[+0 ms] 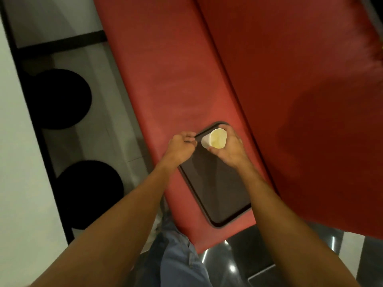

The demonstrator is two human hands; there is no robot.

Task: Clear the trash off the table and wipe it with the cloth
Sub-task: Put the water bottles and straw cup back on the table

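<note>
- Right hand [230,147] curled round paper cup [215,138]. The cup is tipped sideways with its mouth facing near, over the far end of the tray [219,187].
- Left hand [182,145] has its fingers curled on the tray's far-left rim, gripping it.
- Tray lies on the red bench [176,79].
- Black stools [62,98] at left.

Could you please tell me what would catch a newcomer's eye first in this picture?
The right hand holds a tilted cup over the far end of a dark tray, while the left hand grips the tray's far rim. The tray lies on a broad red surface filling the middle of the view, with two black round stools at the left.
</note>
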